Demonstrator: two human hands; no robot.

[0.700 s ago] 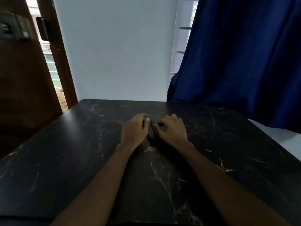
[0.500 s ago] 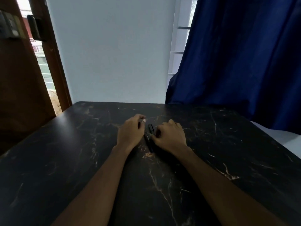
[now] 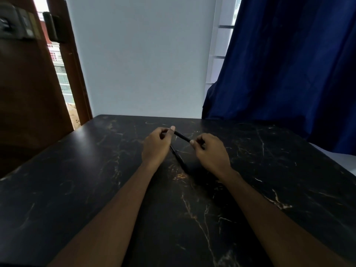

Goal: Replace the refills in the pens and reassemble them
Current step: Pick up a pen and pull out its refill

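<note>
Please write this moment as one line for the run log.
left hand: holds pen end | right hand: holds other end | second pen: lies on table

No legible text, label, brand, number or sign on anything in view

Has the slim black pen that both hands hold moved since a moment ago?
Yes. The slim black pen is up and farther from the orange vein patch on the dark marble table, pinched between the left hand and right hand.
</note>
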